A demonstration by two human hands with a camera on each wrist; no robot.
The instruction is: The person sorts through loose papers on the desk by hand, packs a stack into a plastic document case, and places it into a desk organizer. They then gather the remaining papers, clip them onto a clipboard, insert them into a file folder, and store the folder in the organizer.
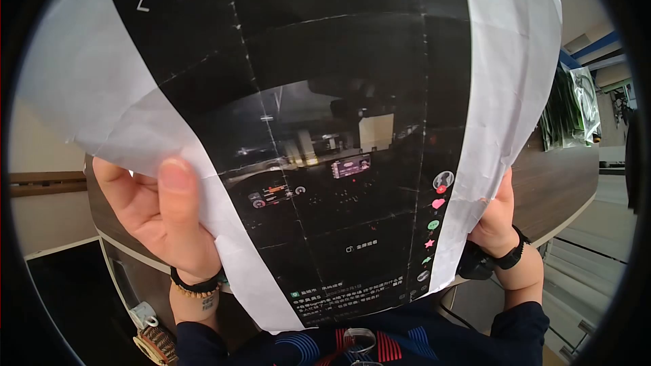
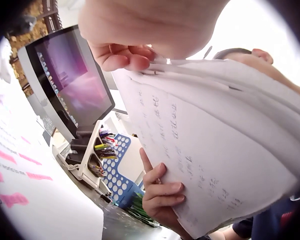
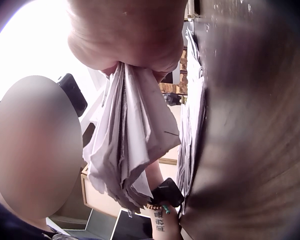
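A thick stack of creased papers (image 1: 502, 74) is raised in front of me, its front sheet printed with a dark phone screenshot (image 1: 339, 47). My left hand (image 1: 159, 220) grips its left edge, thumb on the front sheet. At the opposite edge my right hand (image 1: 495, 220) holds the stack, fingers partly hidden behind it. The left wrist view shows handwriting on the back sheet (image 2: 215, 145), with fingers of the right hand (image 2: 162, 192) spread against it. Seen from the right wrist, layered sheets (image 3: 135, 115) fan out below the gripping right hand (image 3: 127, 35).
Below the stack lies a brown desk (image 1: 566, 176). A monitor (image 2: 72, 82) and a pen organizer (image 2: 97, 155) stand on it. Another pile of papers (image 3: 191, 110) lies on the desk. Green items in clear plastic (image 1: 569, 108) are at the right; a mug (image 1: 142, 315) sits lower left.
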